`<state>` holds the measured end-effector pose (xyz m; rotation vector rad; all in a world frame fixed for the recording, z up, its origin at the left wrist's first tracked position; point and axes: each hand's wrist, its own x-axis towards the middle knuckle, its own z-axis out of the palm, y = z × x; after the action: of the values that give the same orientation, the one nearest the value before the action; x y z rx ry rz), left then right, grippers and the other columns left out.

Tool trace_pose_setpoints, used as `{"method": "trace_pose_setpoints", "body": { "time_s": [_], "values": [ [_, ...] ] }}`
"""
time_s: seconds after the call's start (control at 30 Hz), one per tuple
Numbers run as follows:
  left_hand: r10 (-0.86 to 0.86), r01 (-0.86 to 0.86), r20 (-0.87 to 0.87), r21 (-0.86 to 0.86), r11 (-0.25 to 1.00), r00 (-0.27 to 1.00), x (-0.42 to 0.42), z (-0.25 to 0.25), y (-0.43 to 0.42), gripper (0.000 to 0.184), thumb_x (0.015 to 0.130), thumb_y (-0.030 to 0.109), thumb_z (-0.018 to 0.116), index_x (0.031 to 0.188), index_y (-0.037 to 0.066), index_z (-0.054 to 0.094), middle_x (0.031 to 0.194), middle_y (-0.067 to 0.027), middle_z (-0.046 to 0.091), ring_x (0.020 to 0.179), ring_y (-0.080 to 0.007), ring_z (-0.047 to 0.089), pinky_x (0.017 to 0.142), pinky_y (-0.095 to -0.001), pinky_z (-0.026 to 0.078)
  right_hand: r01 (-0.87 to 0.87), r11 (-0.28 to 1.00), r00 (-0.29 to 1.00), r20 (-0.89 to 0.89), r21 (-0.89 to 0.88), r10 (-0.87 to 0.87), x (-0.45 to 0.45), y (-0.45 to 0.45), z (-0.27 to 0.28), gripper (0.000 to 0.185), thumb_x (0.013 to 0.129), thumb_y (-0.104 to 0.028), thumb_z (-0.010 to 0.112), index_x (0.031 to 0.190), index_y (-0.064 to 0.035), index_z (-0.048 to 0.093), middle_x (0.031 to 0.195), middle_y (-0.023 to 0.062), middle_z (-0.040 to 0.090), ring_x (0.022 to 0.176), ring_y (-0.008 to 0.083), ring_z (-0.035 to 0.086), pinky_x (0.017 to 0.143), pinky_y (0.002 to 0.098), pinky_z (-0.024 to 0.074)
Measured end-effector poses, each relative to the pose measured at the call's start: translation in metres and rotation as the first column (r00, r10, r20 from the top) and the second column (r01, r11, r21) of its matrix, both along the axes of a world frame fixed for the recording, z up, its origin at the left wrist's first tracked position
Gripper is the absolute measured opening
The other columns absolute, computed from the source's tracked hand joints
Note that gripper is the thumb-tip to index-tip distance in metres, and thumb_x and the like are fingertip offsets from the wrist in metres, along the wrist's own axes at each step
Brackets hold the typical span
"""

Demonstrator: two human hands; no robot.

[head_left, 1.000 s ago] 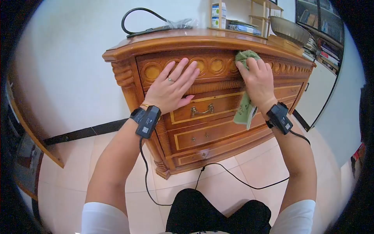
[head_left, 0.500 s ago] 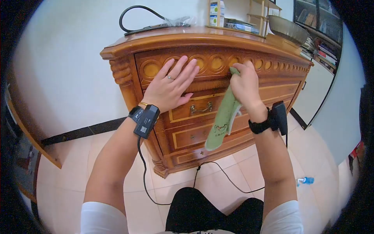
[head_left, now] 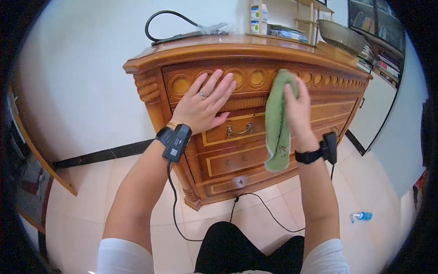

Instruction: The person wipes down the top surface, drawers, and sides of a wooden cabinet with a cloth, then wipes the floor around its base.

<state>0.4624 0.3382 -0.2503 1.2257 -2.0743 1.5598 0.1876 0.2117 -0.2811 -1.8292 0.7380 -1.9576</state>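
Observation:
A carved wooden chest of drawers [head_left: 219, 150] stands before me, with a row of round medallions along its upper front. My left hand [head_left: 203, 102] lies flat against that band near the left corner, fingers spread and holding nothing. In my right hand [head_left: 298, 107] is a folded green cloth [head_left: 277, 118], gripped near its upper end beside the medallions. The cloth hangs down in front of the drawers, with a small printed mark near its lower end. Whether the cloth touches the wood I cannot tell.
On the chest top are a black cable [head_left: 169, 13], a small wooden rack [head_left: 299, 39] with boxes, and a large bowl [head_left: 340, 36]. A blue bottle [head_left: 363, 216] lies on the tiled floor at right. Thin cords run from my wrist devices across the floor.
My right hand has turned and shifted slightly right, and the cloth now hangs more upright and shows wider. My left hand keeps its place on the chest. The view has shifted slightly.

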Motion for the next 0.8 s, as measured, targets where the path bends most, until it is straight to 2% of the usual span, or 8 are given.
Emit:
{"method": "trace_pose_setpoints", "body": {
  "time_s": [0.03,0.2,0.3,0.43,0.53,0.63,0.73,0.8],
  "values": [
    [-0.001,0.001,-0.002,0.003,1.0,1.0,0.0,0.0,0.0,0.083,0.088,0.057,0.065,0.155,0.013,0.045,0.163,-0.0069,0.04,0.153,-0.0298,0.03,0.127,-0.0467,0.019,0.26,0.929,0.943,-0.139,-0.264,-0.303,0.01,0.011,-0.002,0.034,0.097,-0.011,0.065,0.131,-0.0078,0.062,0.113,0.0154,0.06,0.109,0.0319,0.06,0.1,0.0415,0.0488],
    [0.018,-0.018,0.015,-0.014,1.0,1.0,-0.001,0.001,0.002,0.083,0.087,0.057,0.066,0.155,0.013,0.045,0.163,-0.0071,0.039,0.153,-0.03,0.03,0.127,-0.0468,0.019,0.309,0.909,0.836,-0.376,-0.28,-0.4,0.007,0.041,0.019,0.033,0.091,-0.006,0.064,0.123,-0.013,0.067,0.106,0.0194,0.058,0.094,0.0437,0.063,0.081,0.0491,0.0542],
    [-0.003,0.003,-0.003,0.008,1.0,1.0,-0.001,0.001,0.002,0.084,0.087,0.056,0.066,0.155,0.013,0.045,0.163,-0.0074,0.039,0.153,-0.0299,0.03,0.127,-0.0467,0.019,0.362,0.88,0.63,-0.615,-0.307,-0.474,-0.018,0.056,0.038,0.034,0.086,-0.002,0.065,0.117,-0.0136,0.069,0.105,0.019,0.058,0.09,0.045,0.064,0.074,0.0529,0.0535],
    [-0.012,0.012,-0.007,-0.01,1.0,1.0,-0.001,0.001,0.002,0.084,0.086,0.056,0.067,0.155,0.013,0.045,0.163,-0.0074,0.039,0.153,-0.0293,0.03,0.127,-0.0465,0.019,0.319,0.84,0.744,-0.432,-0.439,-0.509,-0.006,0.079,0.047,0.03,0.083,0.0,0.066,0.109,-0.0143,0.07,0.101,0.0146,0.056,0.087,0.0401,0.064,0.073,0.049,0.0554],
    [-0.02,0.02,-0.009,0.001,1.0,1.0,-0.001,0.001,0.004,0.085,0.086,0.055,0.068,0.155,0.013,0.045,0.163,-0.0074,0.039,0.153,-0.0292,0.03,0.127,-0.0466,0.019,0.264,0.757,0.689,-0.433,-0.598,-0.581,0.013,0.068,0.04,0.032,0.081,-0.001,0.068,0.109,-0.015,0.069,0.101,0.0128,0.056,0.086,0.0357,0.065,0.07,0.0449,0.057],
    [-0.033,0.033,-0.019,0.008,0.999,0.999,0.0,0.002,0.002,0.085,0.085,0.054,0.069,0.155,0.012,0.045,0.163,-0.0075,0.039,0.153,-0.0294,0.03,0.127,-0.0466,0.019,0.323,0.669,0.571,-0.426,-0.67,-0.702,0.025,0.061,0.037,0.032,0.08,-0.003,0.068,0.111,-0.0112,0.067,0.101,0.0126,0.056,0.086,0.033,0.065,0.069,0.041,0.0584],
    [-0.044,0.044,-0.022,0.002,0.999,0.999,0.002,0.0,0.002,0.085,0.084,0.052,0.07,0.155,0.012,0.045,0.163,-0.0076,0.039,0.153,-0.0297,0.031,0.127,-0.0466,0.02,0.389,0.7,0.502,-0.499,-0.599,-0.707,0.038,0.077,0.037,0.028,0.082,-0.004,0.067,0.11,-0.0064,0.065,0.103,0.0143,0.057,0.088,0.0339,0.067,0.069,0.0413,0.0593],
    [-0.057,0.057,-0.03,0.013,0.998,0.998,0.002,0.0,0.002,0.085,0.084,0.05,0.07,0.155,0.012,0.045,0.163,-0.0076,0.04,0.152,-0.0297,0.032,0.126,-0.0466,0.021,0.408,0.8,0.523,-0.606,-0.44,-0.6,0.047,0.087,0.043,0.023,0.083,-0.005,0.065,0.106,-0.0038,0.066,0.102,0.0163,0.058,0.089,0.0373,0.068,0.074,0.0457,0.0585]
  ]
}}
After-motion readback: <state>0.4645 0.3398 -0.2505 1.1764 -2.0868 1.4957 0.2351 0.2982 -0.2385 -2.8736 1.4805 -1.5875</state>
